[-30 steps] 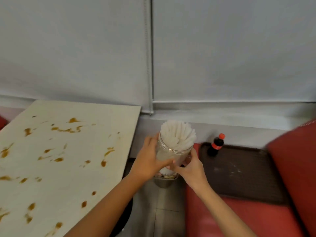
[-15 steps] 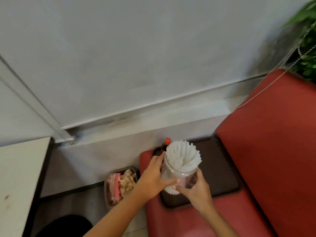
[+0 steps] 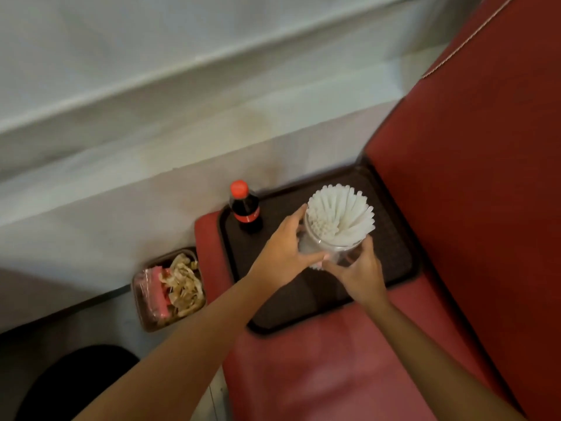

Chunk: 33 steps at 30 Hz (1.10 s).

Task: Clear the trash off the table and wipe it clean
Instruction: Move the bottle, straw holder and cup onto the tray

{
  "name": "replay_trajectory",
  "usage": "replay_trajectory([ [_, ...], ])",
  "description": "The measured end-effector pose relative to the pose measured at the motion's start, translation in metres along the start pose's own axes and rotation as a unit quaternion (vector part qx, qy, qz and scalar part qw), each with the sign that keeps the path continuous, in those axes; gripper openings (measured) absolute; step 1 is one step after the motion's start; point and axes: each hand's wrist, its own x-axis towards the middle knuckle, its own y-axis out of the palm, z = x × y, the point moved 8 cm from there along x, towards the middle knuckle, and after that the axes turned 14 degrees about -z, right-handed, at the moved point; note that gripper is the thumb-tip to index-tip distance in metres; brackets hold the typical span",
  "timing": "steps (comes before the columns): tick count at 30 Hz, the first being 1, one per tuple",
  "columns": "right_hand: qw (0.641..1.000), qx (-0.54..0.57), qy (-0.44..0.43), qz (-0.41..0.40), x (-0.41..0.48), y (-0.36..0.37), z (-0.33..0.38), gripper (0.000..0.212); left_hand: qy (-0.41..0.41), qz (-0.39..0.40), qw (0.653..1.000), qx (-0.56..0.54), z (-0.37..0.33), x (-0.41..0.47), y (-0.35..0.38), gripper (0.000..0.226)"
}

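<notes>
Holding a clear jar (image 3: 332, 252) full of white straws (image 3: 340, 217), both hands wrap around its sides. The left hand (image 3: 283, 249) is on the jar's left side. Its fingers (image 3: 299, 215) curl up along the glass and its thumb lies across the front, near the bottom. The right hand (image 3: 358, 273) is on the jar's right and front side. Its fingers (image 3: 368, 243) bend around the glass and its thumb points left toward the other thumb. Both hands are half closed, just wide enough to fit the jar, and they press on it from two sides.

The jar stands up straight, a bit tipped away from the person, with the straws fanning out of its open top above the fingers. It is over the middle of a dark brown tray (image 3: 391, 238). You cannot tell if the bottom of the jar touches the tray, since the hands hide it.

The tray lies on a red seat (image 3: 318, 369), close to the seat's far edge. A small cola bottle (image 3: 244, 209) with a red cap stands in the tray's far left corner, well apart from the left hand. On the floor left of the seat sits a small bin (image 3: 170, 288) with scraps of trash in it.
</notes>
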Motion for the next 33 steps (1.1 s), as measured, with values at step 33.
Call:
replay_trajectory([
  [33,0.989,-0.045,0.128,0.059,-0.029,0.009,-0.017,0.099,-0.075,-0.066,0.990,0.098,0.003,-0.057,-0.042,0.062],
])
